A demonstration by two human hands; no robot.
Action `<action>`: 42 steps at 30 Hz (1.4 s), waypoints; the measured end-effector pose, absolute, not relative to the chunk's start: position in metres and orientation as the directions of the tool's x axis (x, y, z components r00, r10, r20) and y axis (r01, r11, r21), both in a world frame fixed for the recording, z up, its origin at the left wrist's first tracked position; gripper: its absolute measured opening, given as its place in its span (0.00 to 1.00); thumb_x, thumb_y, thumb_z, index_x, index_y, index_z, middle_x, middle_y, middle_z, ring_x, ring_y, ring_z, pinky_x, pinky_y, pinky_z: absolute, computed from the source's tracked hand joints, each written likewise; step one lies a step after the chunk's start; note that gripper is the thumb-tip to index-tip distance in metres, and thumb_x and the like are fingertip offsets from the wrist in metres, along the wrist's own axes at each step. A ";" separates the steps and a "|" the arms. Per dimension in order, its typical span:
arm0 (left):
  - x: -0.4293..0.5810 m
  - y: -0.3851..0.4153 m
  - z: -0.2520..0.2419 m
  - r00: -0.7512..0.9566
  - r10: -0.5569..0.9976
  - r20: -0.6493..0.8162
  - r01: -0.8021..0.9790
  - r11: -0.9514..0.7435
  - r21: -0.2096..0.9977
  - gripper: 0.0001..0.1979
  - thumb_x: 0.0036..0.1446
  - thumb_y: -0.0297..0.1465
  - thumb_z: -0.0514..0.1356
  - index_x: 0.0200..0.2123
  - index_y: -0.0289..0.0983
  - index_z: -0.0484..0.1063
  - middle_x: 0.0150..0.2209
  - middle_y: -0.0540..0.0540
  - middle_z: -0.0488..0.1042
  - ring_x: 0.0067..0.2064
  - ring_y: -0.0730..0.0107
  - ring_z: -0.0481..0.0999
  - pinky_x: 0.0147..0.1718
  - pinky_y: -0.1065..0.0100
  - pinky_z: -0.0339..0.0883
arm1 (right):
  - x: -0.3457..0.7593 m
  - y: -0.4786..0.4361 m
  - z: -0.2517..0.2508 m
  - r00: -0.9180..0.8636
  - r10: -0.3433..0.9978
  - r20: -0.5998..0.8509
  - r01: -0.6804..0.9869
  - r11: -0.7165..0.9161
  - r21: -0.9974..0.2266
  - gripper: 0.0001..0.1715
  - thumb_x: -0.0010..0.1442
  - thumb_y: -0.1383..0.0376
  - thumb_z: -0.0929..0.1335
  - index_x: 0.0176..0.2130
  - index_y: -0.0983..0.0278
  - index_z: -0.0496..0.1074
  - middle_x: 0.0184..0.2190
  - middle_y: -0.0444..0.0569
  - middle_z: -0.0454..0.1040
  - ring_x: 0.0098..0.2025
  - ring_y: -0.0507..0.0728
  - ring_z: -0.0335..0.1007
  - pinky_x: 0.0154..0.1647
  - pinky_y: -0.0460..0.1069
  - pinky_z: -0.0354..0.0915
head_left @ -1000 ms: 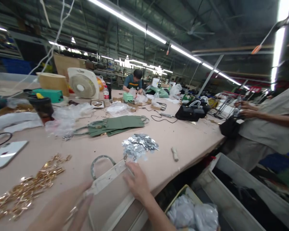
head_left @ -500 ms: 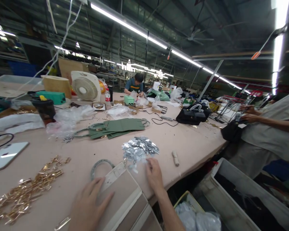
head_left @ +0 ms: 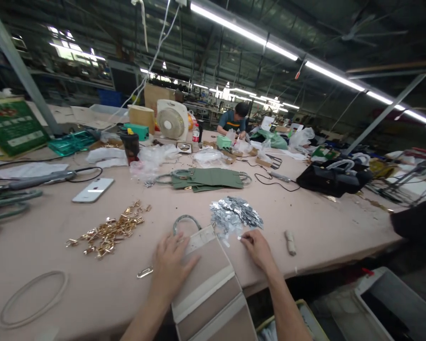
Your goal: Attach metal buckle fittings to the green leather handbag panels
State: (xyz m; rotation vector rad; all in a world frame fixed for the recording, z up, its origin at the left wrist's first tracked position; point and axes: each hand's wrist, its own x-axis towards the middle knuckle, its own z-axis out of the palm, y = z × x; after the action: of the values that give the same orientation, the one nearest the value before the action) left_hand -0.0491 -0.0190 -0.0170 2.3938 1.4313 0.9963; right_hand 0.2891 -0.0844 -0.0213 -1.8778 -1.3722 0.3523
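Observation:
My left hand (head_left: 171,260) lies with spread fingers on the left edge of a beige bag panel (head_left: 208,270), which has pale strips across it. A grey-green loop handle (head_left: 186,219) sticks out past the panel's far end. Beside the panel, my right hand (head_left: 257,247) has thumb and finger pinched on a small silvery metal plate (head_left: 239,237). That hand is at the near edge of a heap of thin metal plates (head_left: 236,213). A gold-coloured clasp (head_left: 145,272) lies left of my left hand.
Gold-coloured hardware (head_left: 110,229) is heaped at the left, near a phone (head_left: 93,190). Green bag panels (head_left: 213,178) lie beyond the plates. A rolled cloth piece (head_left: 290,242) sits near the table edge, with a grey bin (head_left: 386,293) below. A person (head_left: 233,122) works across the table.
The view has swung left, so more of the table's left side shows. My right fingers have closed in a pinch at the heap's edge. My left hand stays on the panel.

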 end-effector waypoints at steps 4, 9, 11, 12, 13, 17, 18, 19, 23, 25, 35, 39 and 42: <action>-0.042 -0.022 -0.007 0.389 0.776 0.496 0.662 -0.610 0.435 0.20 0.62 0.35 0.65 0.57 0.42 0.75 0.61 0.40 0.74 0.64 0.43 0.65 0.63 0.45 0.62 | 0.283 -0.085 -0.023 0.407 0.884 0.228 0.714 -0.152 -0.684 0.09 0.61 0.58 0.70 0.34 0.60 0.75 0.35 0.51 0.74 0.39 0.63 0.72 0.44 0.56 0.66; -0.012 -0.010 0.008 0.525 0.756 0.390 0.627 -0.654 0.424 0.20 0.63 0.30 0.63 0.58 0.38 0.72 0.54 0.41 0.76 0.57 0.52 0.71 0.57 0.53 0.68 | 0.268 -0.093 -0.030 0.415 0.857 0.305 0.747 -0.130 -0.652 0.10 0.65 0.58 0.65 0.37 0.60 0.73 0.37 0.50 0.75 0.41 0.61 0.72 0.44 0.54 0.66; 0.001 -0.005 0.011 0.534 0.777 0.335 0.661 -0.630 0.408 0.18 0.62 0.35 0.65 0.54 0.38 0.74 0.52 0.41 0.76 0.54 0.52 0.72 0.54 0.53 0.69 | 0.265 -0.097 -0.033 0.415 0.848 0.329 0.743 -0.108 -0.660 0.12 0.67 0.58 0.64 0.43 0.60 0.75 0.40 0.51 0.76 0.43 0.61 0.73 0.47 0.54 0.66; 0.006 -0.003 0.012 0.527 0.789 0.315 0.682 -0.614 0.397 0.17 0.62 0.37 0.66 0.52 0.38 0.75 0.50 0.41 0.75 0.53 0.51 0.72 0.53 0.53 0.69 | 0.264 -0.098 -0.033 0.416 0.844 0.338 0.737 -0.095 -0.669 0.14 0.67 0.58 0.64 0.46 0.60 0.75 0.41 0.52 0.76 0.44 0.62 0.73 0.48 0.54 0.66; 0.010 -0.002 0.013 0.518 0.801 0.301 0.701 -0.599 0.387 0.16 0.62 0.39 0.66 0.50 0.38 0.76 0.49 0.41 0.75 0.52 0.51 0.72 0.52 0.53 0.68 | 0.264 -0.099 -0.033 0.418 0.840 0.346 0.727 -0.082 -0.681 0.16 0.68 0.57 0.64 0.48 0.60 0.76 0.42 0.52 0.77 0.45 0.62 0.73 0.50 0.55 0.67; 0.018 0.000 0.013 0.491 0.824 0.283 0.738 -0.566 0.369 0.15 0.61 0.41 0.67 0.45 0.39 0.76 0.46 0.43 0.74 0.50 0.52 0.73 0.49 0.55 0.68 | 0.262 -0.096 -0.026 0.477 0.819 0.318 0.600 -0.039 -0.799 0.17 0.67 0.54 0.65 0.44 0.61 0.78 0.42 0.53 0.78 0.47 0.62 0.73 0.51 0.54 0.67; 0.019 0.000 0.012 0.492 0.823 0.285 0.739 -0.568 0.363 0.14 0.61 0.41 0.67 0.45 0.40 0.76 0.45 0.44 0.74 0.50 0.53 0.73 0.49 0.56 0.67 | 0.259 -0.094 -0.023 0.497 0.819 0.286 0.536 -0.031 -0.844 0.17 0.66 0.53 0.66 0.44 0.61 0.78 0.41 0.52 0.78 0.44 0.62 0.73 0.48 0.53 0.67; 0.020 0.000 0.012 0.496 0.820 0.287 0.740 -0.572 0.354 0.14 0.61 0.41 0.68 0.45 0.40 0.76 0.45 0.44 0.74 0.49 0.54 0.74 0.48 0.57 0.67 | 0.255 -0.091 -0.020 0.508 0.825 0.248 0.465 -0.020 -0.885 0.18 0.65 0.52 0.67 0.44 0.62 0.78 0.38 0.50 0.77 0.40 0.60 0.72 0.43 0.52 0.68; 0.021 -0.003 0.011 0.519 0.799 0.303 0.741 -0.597 0.306 0.14 0.61 0.39 0.68 0.48 0.43 0.75 0.45 0.46 0.74 0.46 0.56 0.76 0.44 0.58 0.67 | 0.228 -0.070 -0.008 0.434 0.888 0.154 0.212 0.065 -0.975 0.17 0.64 0.52 0.70 0.42 0.62 0.77 0.27 0.42 0.70 0.29 0.54 0.63 0.31 0.48 0.61; 0.021 -0.004 0.010 0.529 0.792 0.306 0.737 -0.607 0.297 0.14 0.60 0.39 0.68 0.47 0.43 0.75 0.44 0.47 0.74 0.45 0.56 0.76 0.44 0.58 0.67 | 0.213 -0.058 -0.005 0.378 0.915 0.142 0.132 0.099 -0.986 0.16 0.63 0.53 0.71 0.43 0.62 0.76 0.26 0.41 0.69 0.29 0.53 0.62 0.31 0.47 0.60; 0.020 -0.001 0.013 0.516 0.801 0.303 0.718 -0.597 0.356 0.09 0.66 0.38 0.62 0.45 0.42 0.76 0.44 0.46 0.76 0.45 0.58 0.76 0.44 0.59 0.65 | 0.190 -0.036 -0.027 0.357 0.929 0.093 -0.008 0.103 -0.995 0.19 0.62 0.53 0.73 0.49 0.60 0.79 0.28 0.42 0.68 0.28 0.52 0.58 0.28 0.47 0.57; 0.021 -0.003 0.014 0.523 0.784 0.336 0.720 -0.617 0.317 0.07 0.68 0.37 0.60 0.43 0.41 0.75 0.43 0.45 0.76 0.46 0.57 0.75 0.45 0.57 0.63 | 0.191 -0.039 -0.028 0.336 0.933 0.125 0.041 0.119 -0.992 0.18 0.62 0.54 0.73 0.48 0.60 0.79 0.29 0.43 0.69 0.28 0.53 0.60 0.29 0.47 0.59; 0.023 -0.003 0.014 0.526 0.782 0.333 0.725 -0.618 0.304 0.06 0.68 0.35 0.59 0.41 0.40 0.75 0.43 0.45 0.76 0.46 0.57 0.74 0.44 0.56 0.62 | 0.188 -0.040 -0.024 0.313 0.938 0.150 0.103 0.124 -0.987 0.16 0.62 0.55 0.73 0.47 0.59 0.80 0.34 0.46 0.73 0.29 0.52 0.62 0.30 0.48 0.61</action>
State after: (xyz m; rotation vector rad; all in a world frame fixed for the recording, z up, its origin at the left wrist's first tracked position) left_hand 0.0226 -0.0029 0.0135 2.6313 1.3062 0.6734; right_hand 0.1885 -0.0403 -0.0238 -1.3014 -1.0861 0.8284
